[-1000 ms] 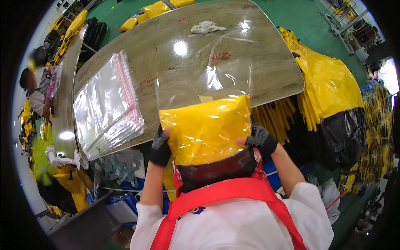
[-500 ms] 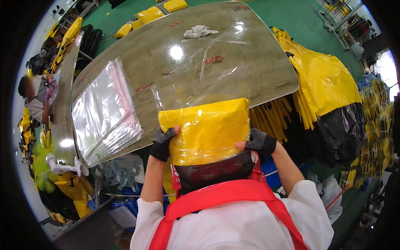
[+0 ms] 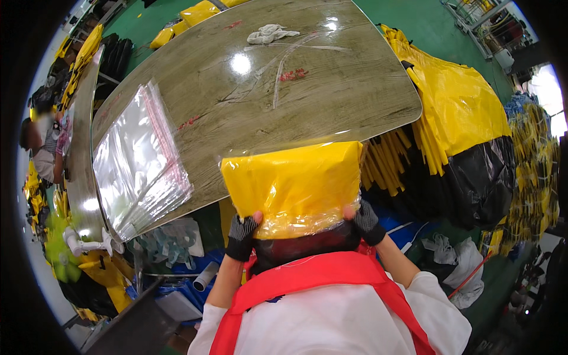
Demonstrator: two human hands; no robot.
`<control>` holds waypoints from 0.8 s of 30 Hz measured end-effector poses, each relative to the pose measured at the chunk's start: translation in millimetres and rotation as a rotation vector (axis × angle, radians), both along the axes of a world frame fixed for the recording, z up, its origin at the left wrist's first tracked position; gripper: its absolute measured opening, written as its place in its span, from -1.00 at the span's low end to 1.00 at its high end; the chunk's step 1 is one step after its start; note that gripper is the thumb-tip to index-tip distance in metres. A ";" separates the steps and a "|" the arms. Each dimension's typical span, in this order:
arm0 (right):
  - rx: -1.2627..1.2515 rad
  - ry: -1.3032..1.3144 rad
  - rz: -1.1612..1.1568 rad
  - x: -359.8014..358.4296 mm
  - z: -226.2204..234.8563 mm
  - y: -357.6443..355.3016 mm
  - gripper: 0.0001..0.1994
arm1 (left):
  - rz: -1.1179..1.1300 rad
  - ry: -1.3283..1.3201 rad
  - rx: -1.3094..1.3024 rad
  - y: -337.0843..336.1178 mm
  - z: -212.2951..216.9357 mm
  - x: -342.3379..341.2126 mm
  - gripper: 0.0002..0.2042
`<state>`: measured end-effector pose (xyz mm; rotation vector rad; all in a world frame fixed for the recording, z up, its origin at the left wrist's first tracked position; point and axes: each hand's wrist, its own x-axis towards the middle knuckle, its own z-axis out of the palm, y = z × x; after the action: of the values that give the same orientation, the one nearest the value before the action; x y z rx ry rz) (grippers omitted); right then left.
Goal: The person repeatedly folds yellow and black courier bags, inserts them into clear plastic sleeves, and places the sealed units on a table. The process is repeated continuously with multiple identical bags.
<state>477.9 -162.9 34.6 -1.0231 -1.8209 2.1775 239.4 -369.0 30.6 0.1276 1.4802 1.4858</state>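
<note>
So the big difference from half a second ago is the clear plastic (image 3: 305,226) around the yellow packet (image 3: 290,189). Its loose end was fanned out past the packet's top, over the table (image 3: 337,106); now only a thin glossy strip of it shows there. Looks like it's been tipped or folded back, though whether the end is sealed is honestly impossible to tell from here.

Grip changed too. The left hand (image 3: 244,229) and right hand (image 3: 364,221) have both slid down from the packet's sides to its lower corners. Bare thumbs press on the front and the gloved fingers seem to wrap behind, out of sight, so both are clearly clamped on it. For the work in hand, that probably means the wrapped packet is being steadied or squared up from the bottom.

The packet itself is at the table's near edge, its top just overlapping that edge in view, with a black section (image 3: 307,248) below the yellow. No way to say if it's actually resting on the table.

The stack of clear bags (image 3: 133,163) lies on the table's left part, and a crumpled white cloth (image 3: 272,34) sits near its far edge.
</note>
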 end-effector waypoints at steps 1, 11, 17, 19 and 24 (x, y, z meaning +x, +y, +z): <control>0.019 0.057 0.066 8.4 1.6 -5.3 -0.34 | -0.003 0.004 0.010 -2.6 5.3 2.6 -0.37; -0.024 0.405 -0.225 -53.6 102.2 32.7 -0.07 | -0.062 0.068 0.255 7.3 7.7 7.8 -0.58; 0.592 0.619 -0.168 -110.2 73.6 43.2 0.01 | 0.259 0.169 0.481 76.7 13.8 13.6 -0.50; 0.195 0.555 -0.168 -115.1 113.9 58.1 -0.10 | 0.223 0.227 0.472 89.2 -7.2 13.2 -0.70; 0.386 0.589 -0.074 -107.8 114.5 99.5 -0.08 | -0.828 1.493 -0.151 86.6 123.2 -19.2 -0.65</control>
<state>370.1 -63.4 149.1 -0.3153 -1.7616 1.7254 220.2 -282.4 153.8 1.8060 2.1515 0.4158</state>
